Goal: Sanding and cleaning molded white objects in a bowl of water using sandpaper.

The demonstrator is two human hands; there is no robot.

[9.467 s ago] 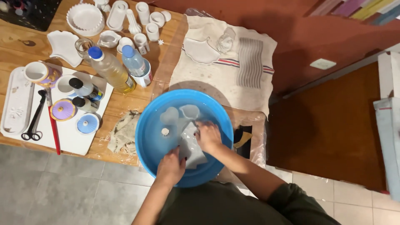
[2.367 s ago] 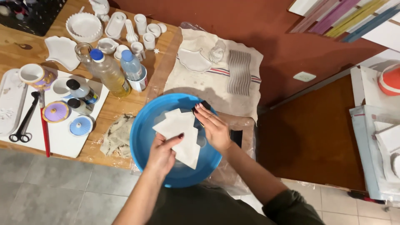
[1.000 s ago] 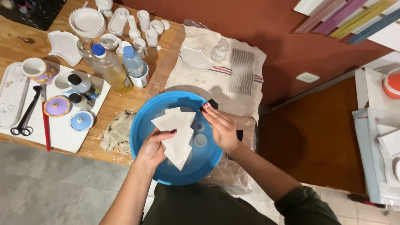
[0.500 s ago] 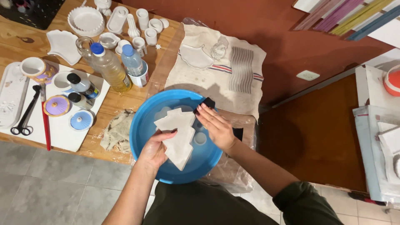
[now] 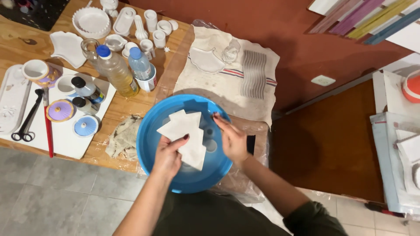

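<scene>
A white tree-shaped plaster piece sits above a blue basin, pinched at its lower edge by the left hand. The right hand, fingers together and flat, hovers just beside its right edge, over the basin's rim.

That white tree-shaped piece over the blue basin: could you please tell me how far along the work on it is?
Done: the white tree-shaped piece is lifted above the blue basin. In hand: the left hand holds it, and the right hand hovers open beside it. Left: it has not yet been set on the cloth.
</scene>
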